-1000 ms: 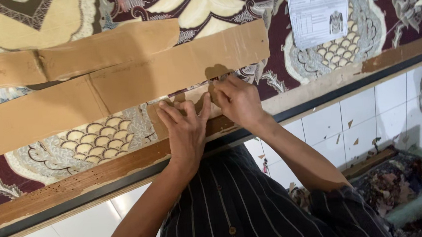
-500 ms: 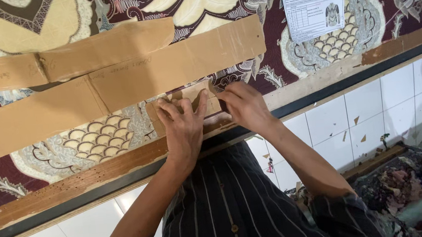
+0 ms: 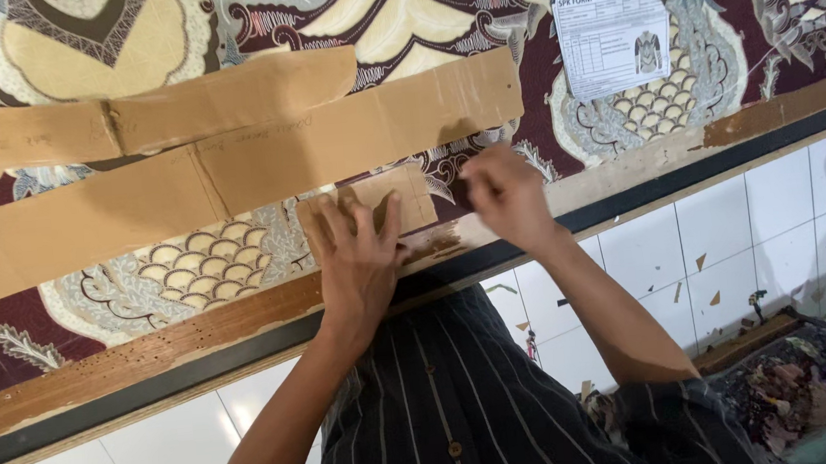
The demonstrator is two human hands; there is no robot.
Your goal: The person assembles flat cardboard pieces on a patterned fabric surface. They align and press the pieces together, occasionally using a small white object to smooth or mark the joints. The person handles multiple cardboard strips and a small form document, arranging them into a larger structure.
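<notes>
Cardboard piece (image 3: 372, 211) — half-hidden (left hand (image 3: 356, 256)) — right hand (image 3: 506, 195) blurred.

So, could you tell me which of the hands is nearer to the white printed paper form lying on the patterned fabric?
Right. The right hand is below and left of the white printed paper form, apart from it; the left hand presses the small brown cardboard piece, farther left.

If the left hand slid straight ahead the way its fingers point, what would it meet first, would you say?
The left hand lies flat on the small cardboard piece, fingers pointing up the table. Going straight on, it would probably first meet the lower edge of the long cardboard strip just beyond.
</notes>
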